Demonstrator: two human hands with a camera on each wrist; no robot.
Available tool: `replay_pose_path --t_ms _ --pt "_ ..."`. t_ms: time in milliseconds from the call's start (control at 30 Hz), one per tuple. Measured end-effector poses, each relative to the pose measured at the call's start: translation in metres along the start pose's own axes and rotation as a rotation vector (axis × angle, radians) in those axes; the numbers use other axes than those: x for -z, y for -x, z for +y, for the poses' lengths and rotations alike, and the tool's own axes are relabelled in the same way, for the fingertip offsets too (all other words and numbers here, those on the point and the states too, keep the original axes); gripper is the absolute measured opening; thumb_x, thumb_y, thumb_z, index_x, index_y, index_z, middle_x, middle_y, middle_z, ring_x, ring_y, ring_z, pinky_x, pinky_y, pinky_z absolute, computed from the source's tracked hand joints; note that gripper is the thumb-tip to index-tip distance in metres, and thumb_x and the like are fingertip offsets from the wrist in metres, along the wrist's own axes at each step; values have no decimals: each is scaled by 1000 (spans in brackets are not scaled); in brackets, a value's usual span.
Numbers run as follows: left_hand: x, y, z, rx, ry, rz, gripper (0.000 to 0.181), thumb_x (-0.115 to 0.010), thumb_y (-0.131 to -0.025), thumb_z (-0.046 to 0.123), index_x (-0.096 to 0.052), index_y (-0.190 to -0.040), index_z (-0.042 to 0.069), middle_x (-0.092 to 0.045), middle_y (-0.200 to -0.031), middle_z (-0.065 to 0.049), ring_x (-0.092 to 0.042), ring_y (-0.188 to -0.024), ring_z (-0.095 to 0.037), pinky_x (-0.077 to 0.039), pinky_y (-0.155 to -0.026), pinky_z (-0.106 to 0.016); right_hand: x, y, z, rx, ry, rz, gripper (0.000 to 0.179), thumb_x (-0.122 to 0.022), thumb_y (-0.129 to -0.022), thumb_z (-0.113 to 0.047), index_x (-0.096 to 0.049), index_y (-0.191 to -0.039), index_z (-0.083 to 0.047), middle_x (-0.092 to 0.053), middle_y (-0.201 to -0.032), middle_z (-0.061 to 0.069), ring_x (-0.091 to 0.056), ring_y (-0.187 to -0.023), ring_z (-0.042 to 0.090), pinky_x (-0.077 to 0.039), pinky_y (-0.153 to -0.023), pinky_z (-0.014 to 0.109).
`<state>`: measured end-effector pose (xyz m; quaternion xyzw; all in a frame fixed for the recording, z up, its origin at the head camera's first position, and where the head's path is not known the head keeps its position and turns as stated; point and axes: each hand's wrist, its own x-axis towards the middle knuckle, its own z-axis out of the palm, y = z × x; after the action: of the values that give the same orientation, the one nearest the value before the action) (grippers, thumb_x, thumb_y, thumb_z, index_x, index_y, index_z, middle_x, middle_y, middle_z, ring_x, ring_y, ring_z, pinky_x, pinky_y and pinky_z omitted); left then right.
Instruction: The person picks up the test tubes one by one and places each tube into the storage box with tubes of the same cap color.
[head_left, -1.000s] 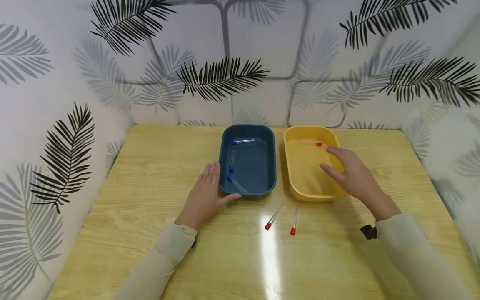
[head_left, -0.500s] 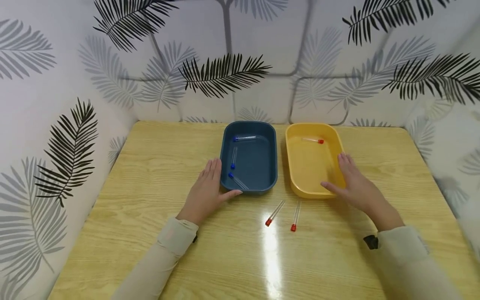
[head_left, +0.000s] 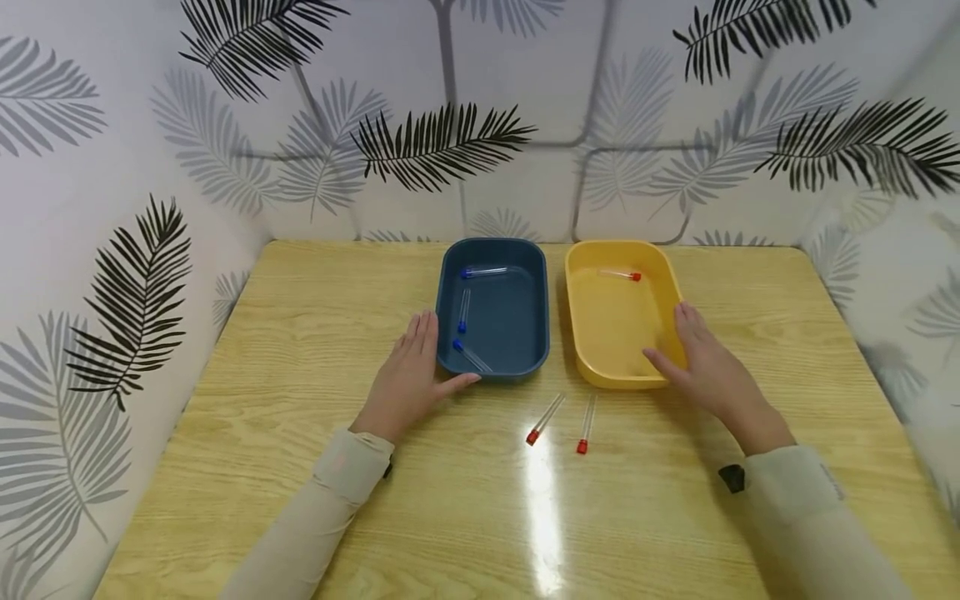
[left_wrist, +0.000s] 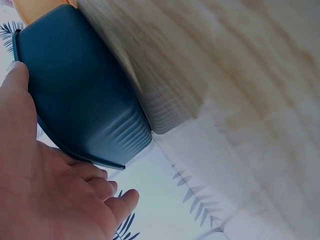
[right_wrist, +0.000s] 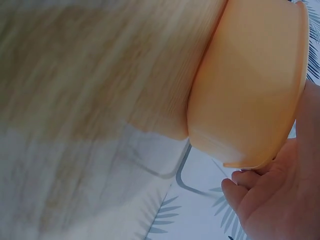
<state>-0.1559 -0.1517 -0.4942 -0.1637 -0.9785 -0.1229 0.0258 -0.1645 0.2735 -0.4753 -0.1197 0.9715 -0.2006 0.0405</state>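
A dark blue tray stands near the back of the table, holding several clear tubes with blue caps, one blue-capped tube along its left side. My left hand rests against its left side and front corner, fingers extended and thumb along the front rim. To its right is a yellow tray with one red-capped tube at its far end. My right hand touches that tray's right rim, fingers straight, thumb over the front right corner. In the left wrist view the blue tray's wall meets the thumb and fingers.
Two red-capped tubes, a slanted tube and a more upright-lying tube, lie on the wooden table in front of the trays. A leaf-patterned cloth rises behind the table's back edge. A narrow gap separates the trays.
My right hand has come down from above the yellow tray to its right rim. My left hand stays at the blue tray. Both trays and the tubes stay in place.
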Motion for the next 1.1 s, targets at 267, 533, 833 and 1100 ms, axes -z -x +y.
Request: replay_pose_path --t_ms 267,533,833,1100 --pt "3 -1 2 9 -52 -22 113 -25 -75 85 -4 -148 1 -5 -154 -14 -1 -141 -25 -15 -111 -43 1 1 -4 -1 55 9 88 -40 -93 -56 -5 -146 4 -2 -153 21 -4 -140 33 -20 -104 57" --pt "5 0 10 -106 -49 27 102 -25 -82 78 -2 -148 4 -1 -155 -12 3 -141 -22 -13 -111 -43 0 1 -1 11 77 20 84 -41 -94 -52 -7 -146 5 -3 -153 20 -4 -140 31 -19 -106 54" --pt "6 5 23 -306 -68 77 87 -41 -90 62 -19 -147 0 -13 -153 -14 -6 -141 -24 -13 -112 -39 -4 1 1 16 77 29 82 -39 -95 -52 -10 -146 4 -4 -153 18 -4 -140 30 -19 -106 54" --pt "0 9 34 -554 -28 187 69 -39 -96 49 -34 -141 -3 -30 -147 -17 -22 -138 -27 -21 -109 -38 -3 1 1 18 79 26 79 -36 -96 -51 -10 -146 3 -1 -154 16 -2 -140 28 -20 -106 54"
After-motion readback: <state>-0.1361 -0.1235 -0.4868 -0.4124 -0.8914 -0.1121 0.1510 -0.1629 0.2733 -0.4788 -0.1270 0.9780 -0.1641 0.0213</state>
